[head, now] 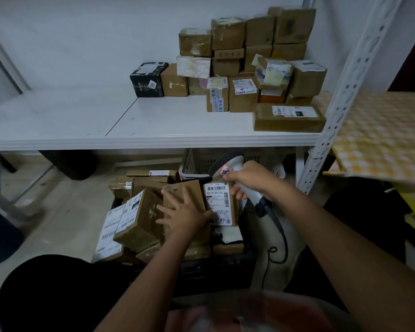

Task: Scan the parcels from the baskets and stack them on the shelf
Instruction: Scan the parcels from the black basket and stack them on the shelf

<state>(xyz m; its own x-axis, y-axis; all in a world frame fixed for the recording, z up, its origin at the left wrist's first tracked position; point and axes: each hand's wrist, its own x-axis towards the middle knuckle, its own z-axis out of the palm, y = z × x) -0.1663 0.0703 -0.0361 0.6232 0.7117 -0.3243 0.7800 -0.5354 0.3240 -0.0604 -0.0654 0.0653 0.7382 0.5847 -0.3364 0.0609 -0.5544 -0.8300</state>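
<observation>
Cardboard, brown and taped, makes the small parcel (219, 203) that stands upright among the other parcels in the dark basket (228, 262) on the floor, below the shelf (153, 121). Its white label with the barcode faces up toward the camera. The left hand (185, 215) lies with fingers spread flat on a neighbouring brown box (183, 195), just beside it. The right hand (249, 178) has its grip curled around the handle of the scanner (235, 168), whose head is above the label. I judge the parcel light and stiff, with a rather smooth tape surface. It is best taken by its two narrow sides, so the label remains uncovered. Stacked parcels (249, 68) already fill the right part of the shelf.
</observation>
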